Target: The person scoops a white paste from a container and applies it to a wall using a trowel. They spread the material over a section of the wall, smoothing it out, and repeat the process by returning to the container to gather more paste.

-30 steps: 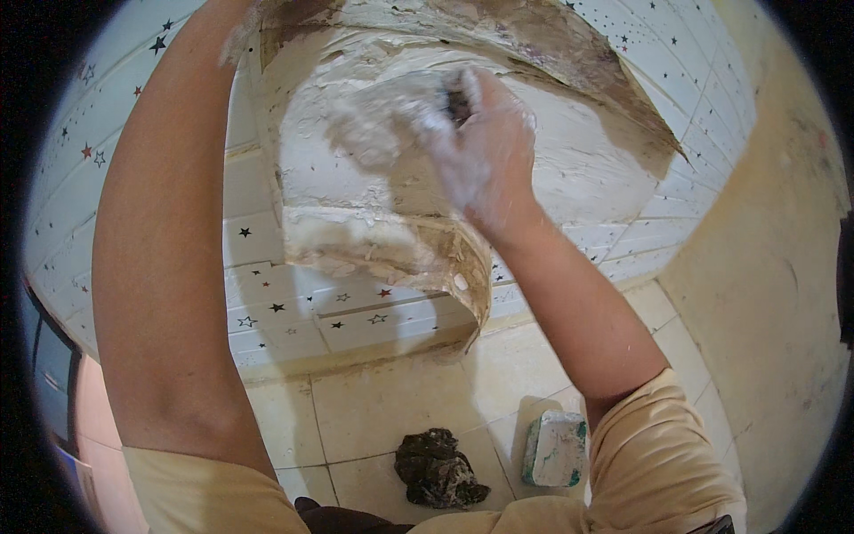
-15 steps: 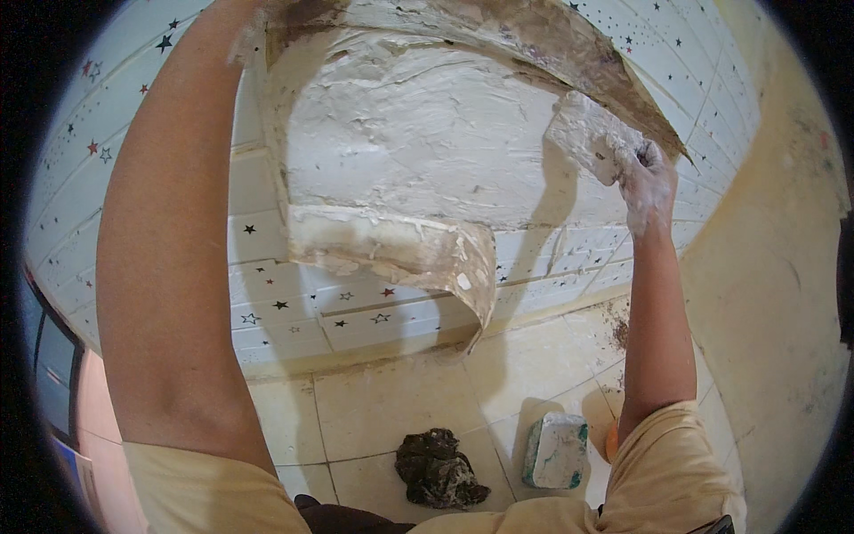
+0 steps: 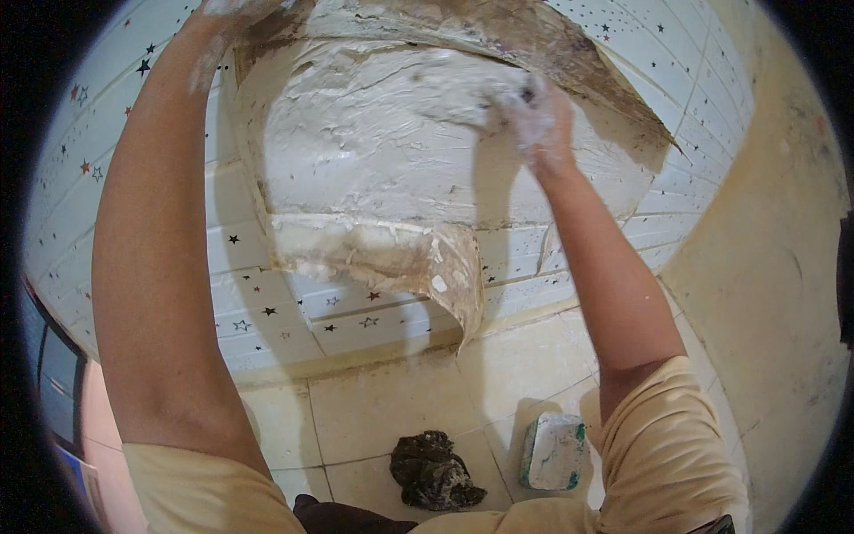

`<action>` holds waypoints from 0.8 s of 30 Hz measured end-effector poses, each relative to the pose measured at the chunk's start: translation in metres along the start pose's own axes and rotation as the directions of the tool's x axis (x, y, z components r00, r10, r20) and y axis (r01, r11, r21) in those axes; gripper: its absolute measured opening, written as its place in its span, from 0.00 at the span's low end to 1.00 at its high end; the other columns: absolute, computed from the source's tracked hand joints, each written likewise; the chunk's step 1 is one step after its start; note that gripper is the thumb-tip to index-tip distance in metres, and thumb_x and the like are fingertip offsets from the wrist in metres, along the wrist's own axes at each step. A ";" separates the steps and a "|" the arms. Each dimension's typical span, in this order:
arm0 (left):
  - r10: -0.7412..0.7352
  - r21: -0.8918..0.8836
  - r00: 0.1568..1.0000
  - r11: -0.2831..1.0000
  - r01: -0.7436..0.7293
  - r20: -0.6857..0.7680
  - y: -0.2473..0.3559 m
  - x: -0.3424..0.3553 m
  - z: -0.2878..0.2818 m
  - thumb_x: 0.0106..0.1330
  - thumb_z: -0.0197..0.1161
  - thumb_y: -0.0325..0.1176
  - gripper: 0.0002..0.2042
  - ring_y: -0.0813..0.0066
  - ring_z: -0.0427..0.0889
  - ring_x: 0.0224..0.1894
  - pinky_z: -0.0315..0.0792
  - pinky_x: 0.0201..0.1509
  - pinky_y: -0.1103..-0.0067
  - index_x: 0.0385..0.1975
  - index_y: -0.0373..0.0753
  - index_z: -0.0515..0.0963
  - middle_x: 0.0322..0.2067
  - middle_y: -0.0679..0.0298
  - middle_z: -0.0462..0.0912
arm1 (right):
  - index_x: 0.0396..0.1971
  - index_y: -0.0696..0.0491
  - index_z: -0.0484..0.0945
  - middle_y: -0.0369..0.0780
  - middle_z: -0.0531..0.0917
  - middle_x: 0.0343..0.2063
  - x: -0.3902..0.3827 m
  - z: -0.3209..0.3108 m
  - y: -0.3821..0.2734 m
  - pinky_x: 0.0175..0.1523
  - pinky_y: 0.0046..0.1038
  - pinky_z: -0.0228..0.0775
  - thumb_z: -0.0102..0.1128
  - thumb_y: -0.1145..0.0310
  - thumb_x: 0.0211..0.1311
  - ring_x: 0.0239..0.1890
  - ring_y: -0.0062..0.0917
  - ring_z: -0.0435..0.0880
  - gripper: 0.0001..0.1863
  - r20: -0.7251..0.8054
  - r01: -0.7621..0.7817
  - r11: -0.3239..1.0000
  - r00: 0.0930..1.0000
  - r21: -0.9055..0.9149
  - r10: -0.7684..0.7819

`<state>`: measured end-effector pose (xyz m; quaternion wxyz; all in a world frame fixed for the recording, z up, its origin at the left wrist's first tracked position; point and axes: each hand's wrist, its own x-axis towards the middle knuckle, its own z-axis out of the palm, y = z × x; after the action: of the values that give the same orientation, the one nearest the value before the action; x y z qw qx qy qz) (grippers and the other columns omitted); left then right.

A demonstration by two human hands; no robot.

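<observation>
My left hand (image 3: 236,11) is raised at the upper left, against the top of the patch where the wall covering is peeled back; its fingers are mostly cut off by the frame. My right hand (image 3: 547,120), smeared white, grips a plaster-covered flat tool (image 3: 489,89), blurred by motion, against the upper middle of the wet white plaster (image 3: 356,151). A brownish torn sheet (image 3: 587,62) curls above the patch, and another loose flap (image 3: 445,267) hangs below it. Around them is white wall covering (image 3: 156,178) printed with small stars.
On the tiled floor (image 3: 374,400) below lie a dark crumpled cloth or bag (image 3: 431,472) and a plaster-smeared green-and-white container (image 3: 551,449). A stained cream wall (image 3: 765,294) stands at the right, and a dark-framed glass panel (image 3: 58,383) shows at the far left.
My right hand went from the middle to the patch's right edge, then back left and up with the flat tool. My left arm has shifted slightly left.
</observation>
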<state>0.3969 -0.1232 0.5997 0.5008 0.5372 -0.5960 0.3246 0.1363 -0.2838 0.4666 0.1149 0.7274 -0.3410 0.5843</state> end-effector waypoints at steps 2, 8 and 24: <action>-0.017 -0.039 1.000 0.999 0.016 -0.010 -0.003 0.001 0.001 0.41 0.74 0.35 0.15 0.70 0.75 0.25 0.70 0.30 0.73 0.23 0.33 0.76 0.20 0.59 0.77 | 0.28 0.59 0.75 0.50 0.79 0.26 0.009 -0.014 0.040 0.38 0.41 0.70 0.68 0.53 0.45 0.31 0.45 0.78 0.22 -0.027 -0.036 0.999 0.999 -0.041 0.035; -0.044 -0.087 0.999 0.995 0.044 -0.002 -0.002 -0.002 0.008 0.41 0.74 0.35 0.16 0.69 0.75 0.26 0.70 0.31 0.73 0.23 0.33 0.76 0.22 0.58 0.77 | 0.32 0.59 0.80 0.42 0.83 0.24 -0.005 -0.076 0.094 0.32 0.30 0.70 0.68 0.58 0.51 0.24 0.27 0.77 0.18 0.097 -0.448 0.890 0.893 0.086 0.440; 0.021 -0.021 1.000 1.000 -0.022 -0.016 0.003 -0.001 0.002 0.40 0.73 0.37 0.17 0.65 0.75 0.30 0.69 0.35 0.71 0.23 0.32 0.75 0.25 0.54 0.77 | 0.25 0.58 0.72 0.46 0.77 0.22 -0.061 -0.092 -0.036 0.33 0.38 0.68 0.66 0.64 0.49 0.25 0.41 0.77 0.14 -0.195 0.060 0.970 0.975 -0.236 -0.108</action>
<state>0.3937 -0.1237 0.5986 0.5076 0.5229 -0.6013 0.3277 0.0827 -0.1828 0.4454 0.2576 0.6586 -0.3609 0.6081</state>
